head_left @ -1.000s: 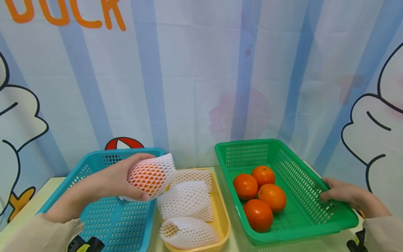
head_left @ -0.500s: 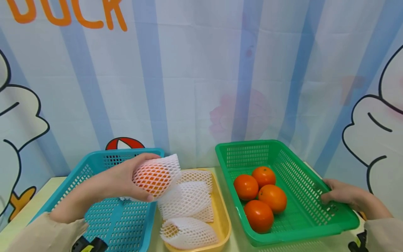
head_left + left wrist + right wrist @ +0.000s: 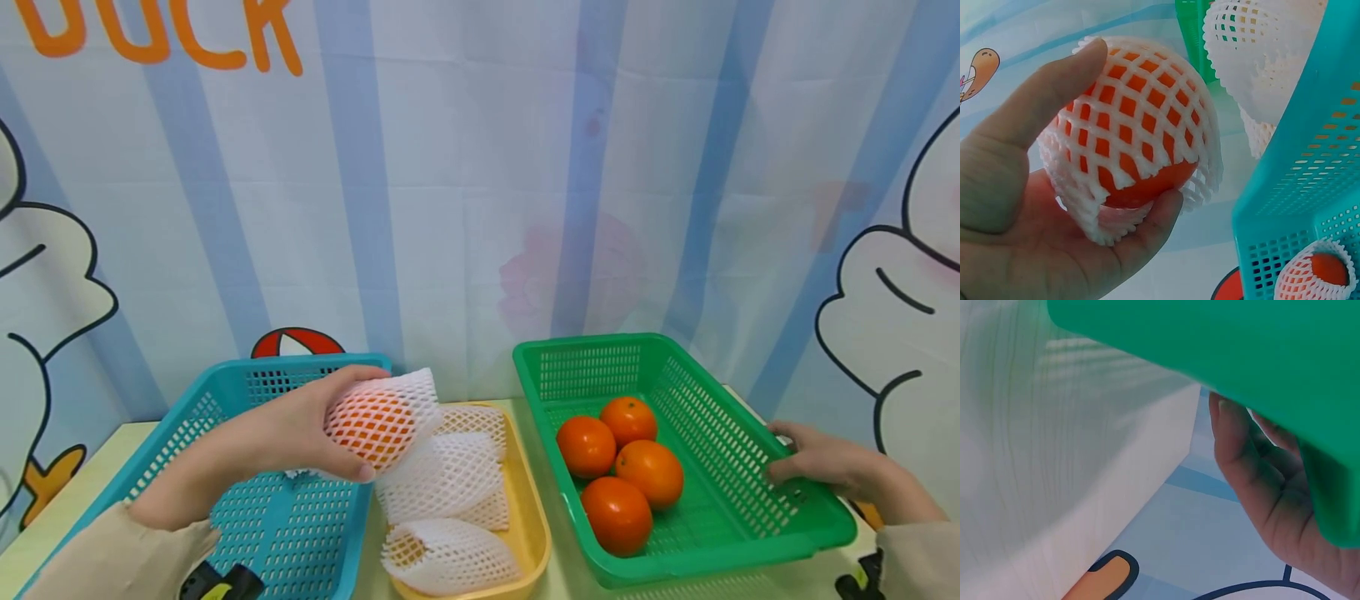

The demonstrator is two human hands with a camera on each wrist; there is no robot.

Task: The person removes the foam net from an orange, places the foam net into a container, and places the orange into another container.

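Note:
My left hand [image 3: 300,429] grips an orange [image 3: 1154,187] wrapped in a white foam net sleeve [image 3: 420,400], held above the right side of the blue basket [image 3: 300,533]. In the left wrist view the thumb lies across the net and part of the bare fruit shows at the sleeve's open end. Another netted orange [image 3: 1329,269] sits inside the blue basket. On the right, my right hand [image 3: 825,462] holds the rim of the green basket [image 3: 735,558]; the right wrist view has its fingers curled under the edge. Several bare oranges [image 3: 648,473] lie in that basket.
Between the two baskets stands a yellow tray [image 3: 536,533] with several foam net sleeves [image 3: 450,554]. A pale table [image 3: 138,433] bears everything. Behind it hangs a striped cloth [image 3: 465,250] with cartoon prints.
My left hand has shifted a little to the right with the netted orange, toward the yellow tray. The right hand has stayed on the green basket's rim with hardly any movement.

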